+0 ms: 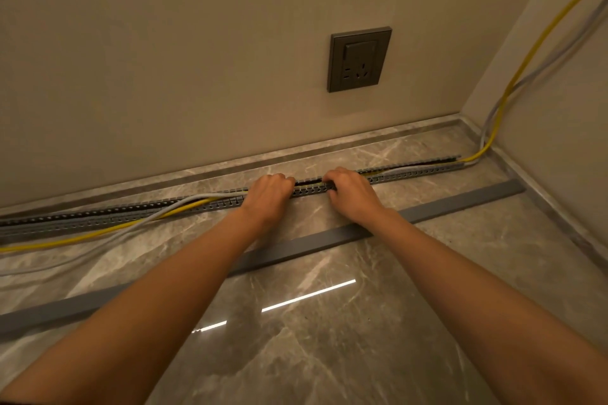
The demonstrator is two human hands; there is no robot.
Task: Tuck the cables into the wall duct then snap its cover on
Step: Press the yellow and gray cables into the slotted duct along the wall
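1. The slotted duct [98, 217] lay on the marble floor [329, 339] along the wall.
2. Its grey cover [460, 204] lay nearer me, unattached.
3. My left hand [268, 196] and right hand [352, 189], fingers curled, pressed the yellow cable [82, 237] and grey cable [98, 246] into the duct.

Cover [329, 237] lies before duct [411, 171], under socket [359, 59].

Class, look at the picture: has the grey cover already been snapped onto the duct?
No: the cover lies flat on the floor, apart from the open duct, nearer the person.
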